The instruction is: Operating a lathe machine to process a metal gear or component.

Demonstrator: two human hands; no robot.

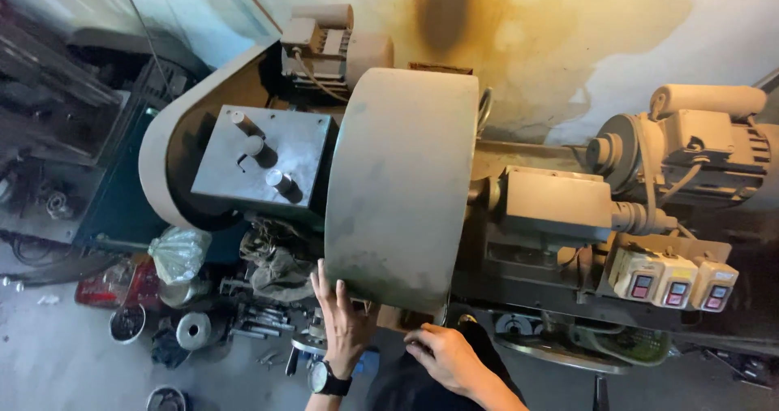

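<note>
We see a broad, curved grey-green wheel guard [402, 184], dusty and scuffed, arching over the machine's middle, lower edge toward us.

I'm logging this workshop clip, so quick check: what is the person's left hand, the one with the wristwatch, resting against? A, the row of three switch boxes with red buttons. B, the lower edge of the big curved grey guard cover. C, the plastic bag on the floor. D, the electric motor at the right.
B: the left hand lies open, fingers up, against the lower edge of the curved grey guard cover, far from the switch boxes.
</note>
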